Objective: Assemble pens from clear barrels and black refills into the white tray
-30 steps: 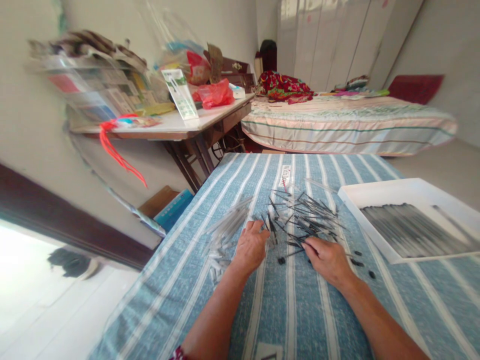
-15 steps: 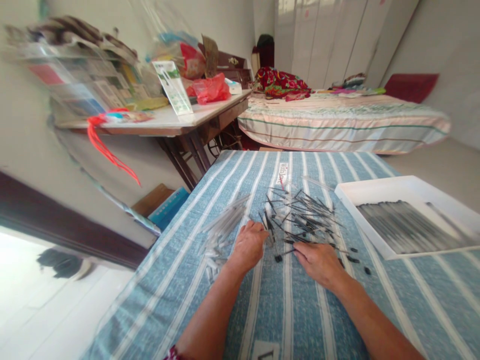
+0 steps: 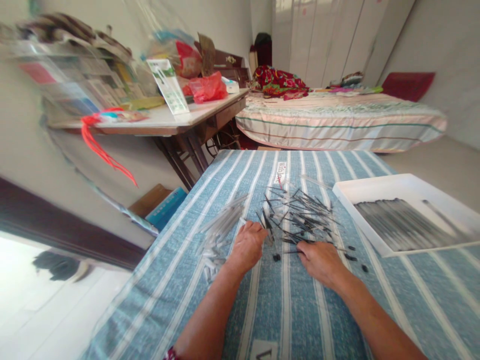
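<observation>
Black rods (image 3: 308, 218), left hand's (image 3: 247, 246) grip hidden, right hand's (image 3: 321, 261) unclear

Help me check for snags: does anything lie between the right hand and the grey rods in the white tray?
Yes, though only low things show: a few small black pieces on the striped cloth beside the right hand, then the raised side of the white tray around the grey rods. Nothing tall is visible in between.

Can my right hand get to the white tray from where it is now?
Probably yes: nothing tall stands between the right hand and the open white tray; small black pieces lie low on the striped cloth there.
</observation>
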Tool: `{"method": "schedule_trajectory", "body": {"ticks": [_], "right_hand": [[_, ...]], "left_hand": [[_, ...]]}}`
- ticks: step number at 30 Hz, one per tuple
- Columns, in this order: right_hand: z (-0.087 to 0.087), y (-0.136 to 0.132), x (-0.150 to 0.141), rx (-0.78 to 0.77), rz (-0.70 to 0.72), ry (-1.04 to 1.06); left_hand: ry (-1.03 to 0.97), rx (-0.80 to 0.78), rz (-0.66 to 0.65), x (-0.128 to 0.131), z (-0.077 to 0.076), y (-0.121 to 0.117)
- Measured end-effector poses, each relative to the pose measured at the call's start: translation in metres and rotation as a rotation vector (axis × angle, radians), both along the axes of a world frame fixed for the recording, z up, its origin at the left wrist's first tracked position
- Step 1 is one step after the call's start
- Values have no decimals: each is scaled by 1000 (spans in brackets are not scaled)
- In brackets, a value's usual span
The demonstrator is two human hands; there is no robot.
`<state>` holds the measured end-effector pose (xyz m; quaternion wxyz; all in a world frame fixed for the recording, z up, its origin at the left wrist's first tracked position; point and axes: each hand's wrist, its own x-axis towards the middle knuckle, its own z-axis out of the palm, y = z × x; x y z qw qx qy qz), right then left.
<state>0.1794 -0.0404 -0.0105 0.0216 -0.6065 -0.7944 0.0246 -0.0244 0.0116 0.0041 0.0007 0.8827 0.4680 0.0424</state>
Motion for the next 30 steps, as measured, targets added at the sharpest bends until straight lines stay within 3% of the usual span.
{"method": "schedule_trajectory", "body": {"ticks": [13, 30], "right_hand": [[-11, -1, -1, 311, 51, 70], [-5, -1, -4, 221, -15, -8]], "left_hand": [[-45, -25, -16, 1, 3, -3], [-12, -52, -25, 6, 2, -2]]}}
